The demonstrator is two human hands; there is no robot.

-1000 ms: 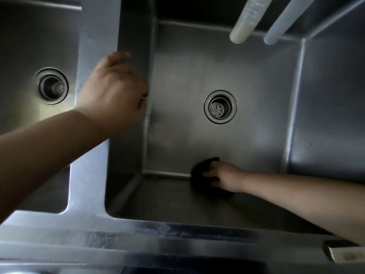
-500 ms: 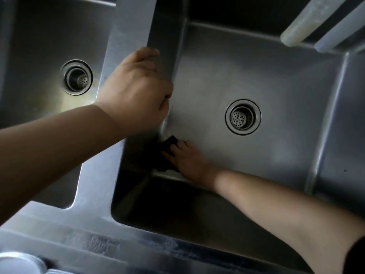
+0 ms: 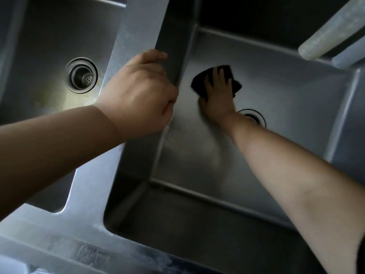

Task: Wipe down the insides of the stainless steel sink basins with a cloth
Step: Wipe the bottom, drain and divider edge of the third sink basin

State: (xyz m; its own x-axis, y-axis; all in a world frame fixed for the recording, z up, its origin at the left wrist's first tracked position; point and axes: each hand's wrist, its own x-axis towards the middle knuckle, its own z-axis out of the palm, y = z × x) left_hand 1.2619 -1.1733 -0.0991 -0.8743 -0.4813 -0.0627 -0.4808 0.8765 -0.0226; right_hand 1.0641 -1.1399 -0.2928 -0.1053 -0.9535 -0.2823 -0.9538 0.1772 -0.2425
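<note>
head view: two stainless steel basins are seen from above, separated by a steel divider [image 3: 138, 26]. the right hand [image 3: 217, 95] is laid flat on a dark cloth [image 3: 199, 84], with fingers [image 3: 222, 75] straight and spread across it, so that the cloth is pressed against the floor of the right basin [image 3: 286, 119]. the cloth is found in the far left part of that floor, near the divider wall and beyond the right drain [image 3: 256, 115], which is partly hidden by the right wrist. the hand and cloth are slightly blurred. the left hand [image 3: 138, 91] is set on the divider, its fingers curled over the edge on the right basin's side, so the edge is gripped. in the left basin [image 3: 39, 46] a round drain strainer [image 3: 82, 75] is seen, with yellowish staining just beside it. two pale tubes [image 3: 331, 32] are seen at the upper right, above the right basin's far corner. a scuffed front rim [image 3: 79, 244] is seen along the bottom.
</note>
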